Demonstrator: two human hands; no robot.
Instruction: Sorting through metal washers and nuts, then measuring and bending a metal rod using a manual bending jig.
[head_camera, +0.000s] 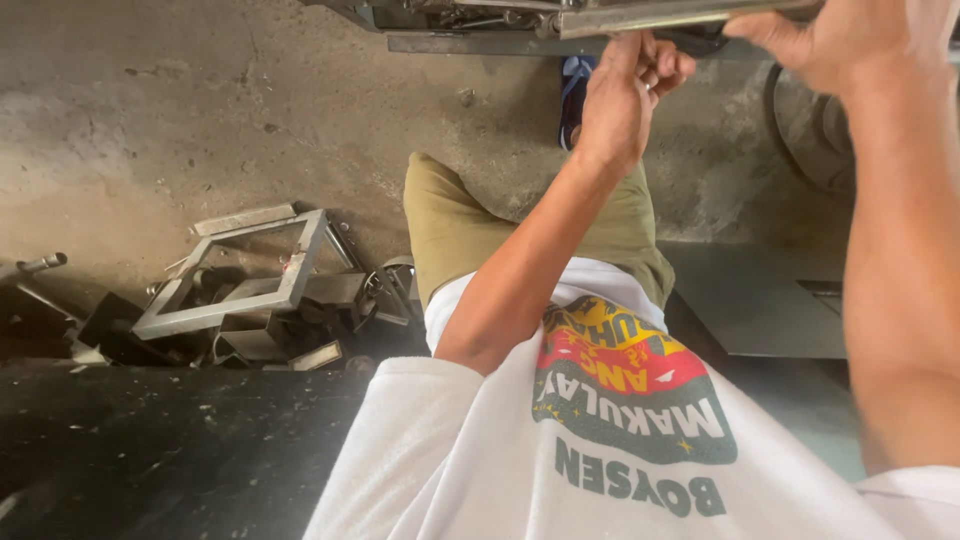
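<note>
A grey metal bar belonging to a steel assembly runs along the top edge of the head view. My right hand grips the bar's right end from above, fingers wrapped over it. My left hand is raised just under the bar, curled into a fist with the knuckles touching its underside. A ring shows on one finger, and nothing can be seen inside the fist. Below the hands are my olive trousers and white printed shirt.
A heap of scrap steel frames and angle pieces lies on the concrete floor at left. A blue sandal is under the assembly, a dark wheel at right, a flat grey plate beside my leg, and a dark surface at bottom left.
</note>
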